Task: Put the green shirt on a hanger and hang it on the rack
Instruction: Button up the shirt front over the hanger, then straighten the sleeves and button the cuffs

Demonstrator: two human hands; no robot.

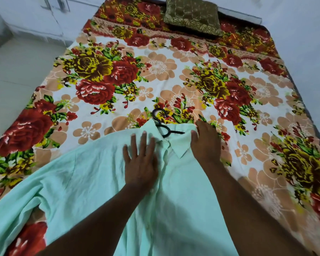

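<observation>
A pale green shirt (92, 183) lies spread on the bed, collar pointing away from me. A black hanger (162, 124) sits inside it; only its hook and neck show above the collar. My left hand (139, 159) lies flat with fingers spread on the shirt's left front, just below the collar. My right hand (205, 143) rests on the right shoulder of the shirt, thumb at the collar edge, fingers reaching over the top seam. Whether it pinches the cloth is unclear. No rack is in view.
The bed carries a floral sheet (174, 74) in red, yellow and peach. An olive embroidered pillow (192, 15) lies at the far end. Pale floor (17, 71) runs along the left, and a white wall stands on the right.
</observation>
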